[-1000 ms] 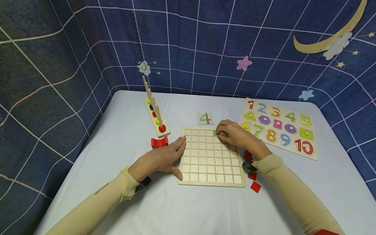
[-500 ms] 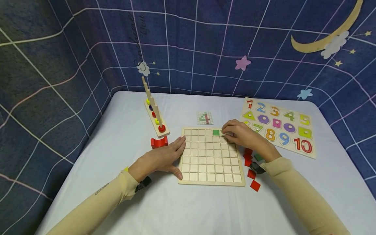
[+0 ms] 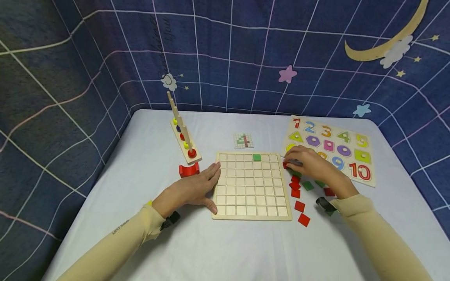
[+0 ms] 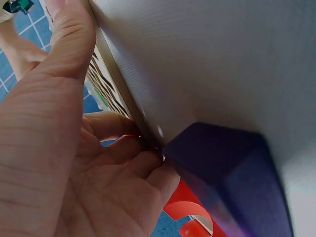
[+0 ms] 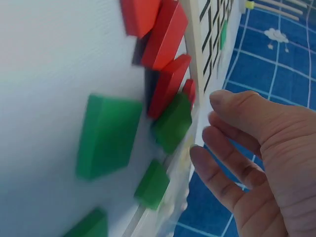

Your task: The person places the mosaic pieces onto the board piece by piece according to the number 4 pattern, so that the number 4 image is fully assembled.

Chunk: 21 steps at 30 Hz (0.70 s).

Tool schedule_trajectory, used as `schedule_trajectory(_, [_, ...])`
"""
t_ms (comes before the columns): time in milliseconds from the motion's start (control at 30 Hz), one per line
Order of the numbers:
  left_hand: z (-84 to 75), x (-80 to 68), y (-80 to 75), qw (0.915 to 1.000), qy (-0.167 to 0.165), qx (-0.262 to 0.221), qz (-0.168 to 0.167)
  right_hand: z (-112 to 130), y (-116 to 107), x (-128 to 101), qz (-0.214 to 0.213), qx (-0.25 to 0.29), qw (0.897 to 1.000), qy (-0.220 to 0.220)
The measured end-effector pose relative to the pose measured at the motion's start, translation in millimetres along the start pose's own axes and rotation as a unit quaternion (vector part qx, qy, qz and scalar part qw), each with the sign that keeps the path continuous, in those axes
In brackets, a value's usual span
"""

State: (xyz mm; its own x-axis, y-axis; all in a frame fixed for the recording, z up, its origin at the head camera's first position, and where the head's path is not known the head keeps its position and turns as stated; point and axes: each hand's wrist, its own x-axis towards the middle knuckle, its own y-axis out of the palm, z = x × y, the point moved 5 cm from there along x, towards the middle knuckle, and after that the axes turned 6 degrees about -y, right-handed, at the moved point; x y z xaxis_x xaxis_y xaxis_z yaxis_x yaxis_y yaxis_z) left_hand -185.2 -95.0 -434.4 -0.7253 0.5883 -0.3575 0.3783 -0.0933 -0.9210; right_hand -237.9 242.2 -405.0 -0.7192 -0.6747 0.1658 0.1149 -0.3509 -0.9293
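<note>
Left hand [image 3: 198, 187], mine: laid flat against the left edge of the gridded wooden board [image 3: 251, 191], fingers extended together, thumb spread apart and set on the same edge lower down. Right hand [image 3: 307, 162], mine: fingers loosely bent, thumb and fingertips apart with a gap between them, above loose squares just beyond the board's upper right corner; whether a fingertip touches any of them I cannot tell. Board: flat on the white table [image 3: 246, 249], between my hands, one green square [image 3: 257, 157] seated in the top row, fifth cell from left. Loose red squares [image 3: 304, 219] and loose green squares [image 3: 308, 185]: scattered along the board's right side, some overlapping. Small pattern card [image 3: 243, 141]: beyond the board. Number puzzle [image 3: 352, 141]: far right, partly behind my right hand. Red arch [image 3: 189, 170]: near my left fingers. Dark purple block [image 4: 222, 163]: just beside them, in the left wrist view. Peg stacker [image 3: 194, 160]: behind the arch.
</note>
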Motion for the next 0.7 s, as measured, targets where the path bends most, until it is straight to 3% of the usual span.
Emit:
schedule_trajectory(233, [0.4, 0.3, 2.0, 1.0, 0.001, -0.002, -0.001, -5, -2, -20, 0.025, -0.003, 0.999, 0.023])
schedule_trajectory(400, [0.6, 0.7, 2.9, 1.0, -0.001, -0.005, 0.001, -8, -1, -31, 0.02, 0.002, 0.999, 0.029])
schedule_trajectory(567, [-0.3, 1.3, 0.8, 1.0, 0.003, -0.009, -0.002, -6, 2, -29, 0.0, -0.008, 0.999, 0.049])
schedule_trajectory(700, [-0.3, -0.7, 0.1, 0.9998, 0.01, -0.01, -0.012, -3, 6, -19, 0.023, -0.016, 0.996, 0.087])
